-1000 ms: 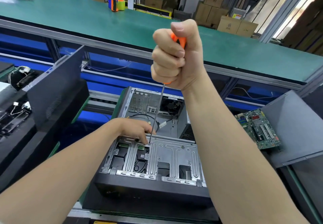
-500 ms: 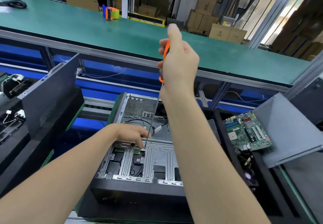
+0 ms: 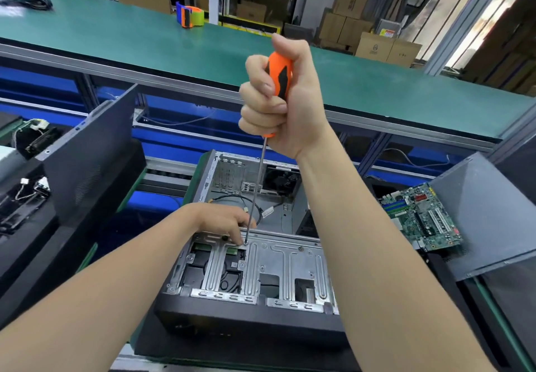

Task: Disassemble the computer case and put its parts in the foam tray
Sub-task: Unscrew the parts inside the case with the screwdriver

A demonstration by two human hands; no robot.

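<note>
We are taking out a screw (image 3: 246,243). Our right grip (image 3: 278,101) wraps tight round the orange screwdriver (image 3: 280,75); the computer case (image 3: 246,322) lies right below it. Our left grip (image 3: 223,220) is loose, with fingers pressing the metal plate (image 3: 287,261) beside the tip. Next, we think, we turn and push down.

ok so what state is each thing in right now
case, lying on its side, top side open
cage, mounted in the case
screwdriver, upright, tip on a screw in the cage
right hand, gripping the screwdriver handle
left hand, fingers resting on the cage beside the tip
motherboard, out of the case, lying to its right
left panel, loose, leaning left of the case
</note>
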